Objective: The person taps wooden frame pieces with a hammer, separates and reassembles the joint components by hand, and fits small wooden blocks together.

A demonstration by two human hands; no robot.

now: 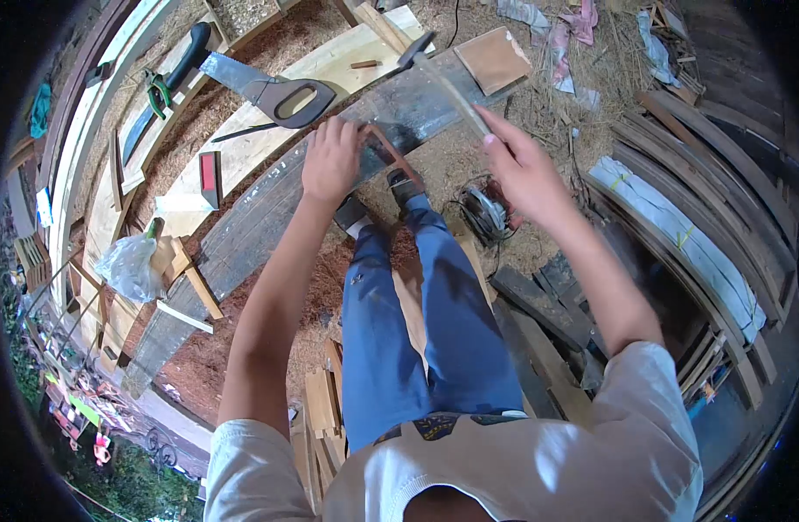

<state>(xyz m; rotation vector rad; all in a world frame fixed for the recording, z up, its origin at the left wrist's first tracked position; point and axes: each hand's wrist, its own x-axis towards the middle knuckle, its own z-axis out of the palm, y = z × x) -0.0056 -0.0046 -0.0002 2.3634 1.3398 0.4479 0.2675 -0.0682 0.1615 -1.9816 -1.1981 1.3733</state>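
My right hand is closed around the wooden handle of a hammer; its dark metal head points away over the workbench plank. My left hand rests at the plank's near edge, fingers curled over one end of a thin reddish-brown wooden piece. That piece bends at a corner and reaches toward my shoes; the exact grip is hidden under the fingers. The worn grey plank runs diagonally beneath. Beyond my left hand lie a handsaw and a dark slender stick.
A circular saw sits on the ground right of my feet. Green-handled pliers, a red-and-black block and a plastic bag lie leftward. A square board rests at the plank's far end. Stacked timber stands right.
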